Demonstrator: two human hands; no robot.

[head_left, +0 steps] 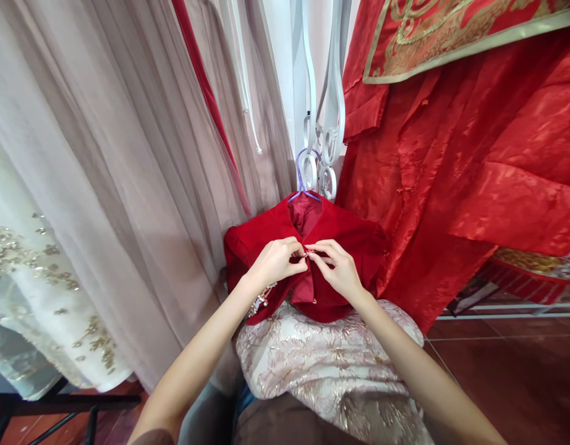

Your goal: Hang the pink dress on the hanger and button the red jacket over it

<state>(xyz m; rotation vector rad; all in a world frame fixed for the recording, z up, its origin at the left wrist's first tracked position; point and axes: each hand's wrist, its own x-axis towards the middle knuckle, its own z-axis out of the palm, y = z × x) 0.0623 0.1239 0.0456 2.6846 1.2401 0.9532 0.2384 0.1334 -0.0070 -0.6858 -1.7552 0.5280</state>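
Observation:
A dark red velvet jacket (345, 232) hangs on a purple hanger (301, 176) in front of me. My left hand (280, 259) and my right hand (334, 264) meet at the jacket's front, just under its V-neck. Both thumbs and forefingers pinch the closure at the front edges, and their tips almost touch. The closure itself is small and mostly covered by my fingers. Below my hands the front edges part and show the red lining. A beaded ornament (263, 298) hangs beside my left wrist. Pale brocade fabric (308, 352) lies under the jacket's hem.
Sheer beige curtains (127, 154) and a white gown with gold beading (48, 309) fill the left. A white scrolled metal stand (329, 145) rises behind the hanger. Large red garments (452, 154) hang at the right, above a tiled floor (507, 371). Black metal bars (67, 403) show at lower left.

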